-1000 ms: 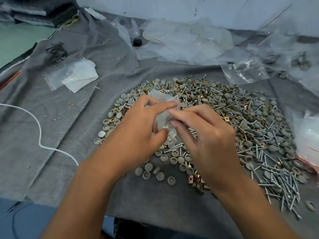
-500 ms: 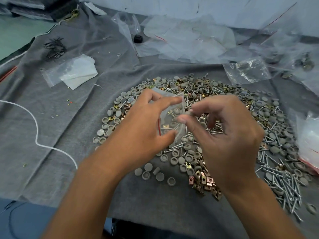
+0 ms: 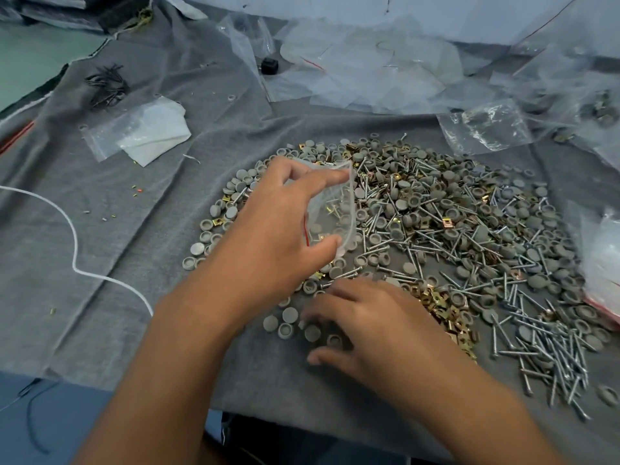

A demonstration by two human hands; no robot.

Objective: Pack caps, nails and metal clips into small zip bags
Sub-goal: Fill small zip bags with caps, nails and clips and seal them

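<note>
Left hand (image 3: 268,236) holds a small clear zip bag (image 3: 332,209) above the pile, index finger along the top edge, thumb pinching the bottom corner; mouth of the bag bowed open toward the right. A few small parts sit inside the bag, looks like a nail and a cap or two, hard to tell through the plastic. Red strip visible along the bag's left side.

Right hand (image 3: 365,327) is low over the near edge of the pile, palm down, fingers loosely curled onto a few loose grey caps (image 3: 288,322). Fingertips are motion-blurred, so can't tell whether it has actually gripped a cap.

Pile layout: grey caps mostly along the left and far rim, nails (image 3: 536,344) thickest on the right and near-right, brass-coloured metal clips (image 3: 446,313) clustered just right of the right hand, more scattered through the middle. Everything lies on a grey cloth (image 3: 151,250).

Further out: a flat empty bag with white paper (image 3: 141,132) on the cloth at left, a small heap of dark nails (image 3: 105,83) beyond it, a white cord (image 3: 73,243) curving across the left side. Crumpled clear plastic bags (image 3: 369,68) along the far edge, a small black object (image 3: 269,66) among them. Filled bags (image 3: 486,125) at far right, another bag (image 3: 604,263) at the right edge touching the pile.
</note>
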